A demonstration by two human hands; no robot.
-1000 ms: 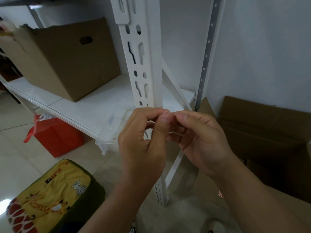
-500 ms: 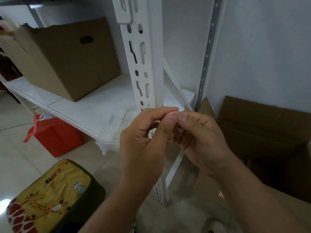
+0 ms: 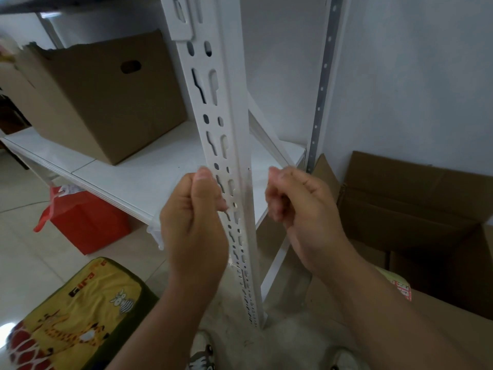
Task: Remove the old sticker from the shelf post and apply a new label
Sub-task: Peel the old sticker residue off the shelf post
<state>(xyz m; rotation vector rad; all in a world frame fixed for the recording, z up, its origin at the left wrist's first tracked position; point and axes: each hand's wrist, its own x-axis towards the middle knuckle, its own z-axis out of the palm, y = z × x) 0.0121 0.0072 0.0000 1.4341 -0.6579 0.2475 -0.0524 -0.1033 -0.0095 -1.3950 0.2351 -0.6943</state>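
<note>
Two hands, pressed together half a second ago, are now held apart, one on each side of the white shelf post [image 3: 229,145]. The left hand [image 3: 193,222] is seen at nine o'clock of the post, the right hand [image 3: 298,206] at three o'clock. Both are curled with thumb pinched to forefinger; a clear film seems stretched between them, though this cannot be told surely.

Bare forearms without sleeves, short-nailed fingers [image 3: 204,174], and patterned shoes [image 3: 202,355] below.
</note>
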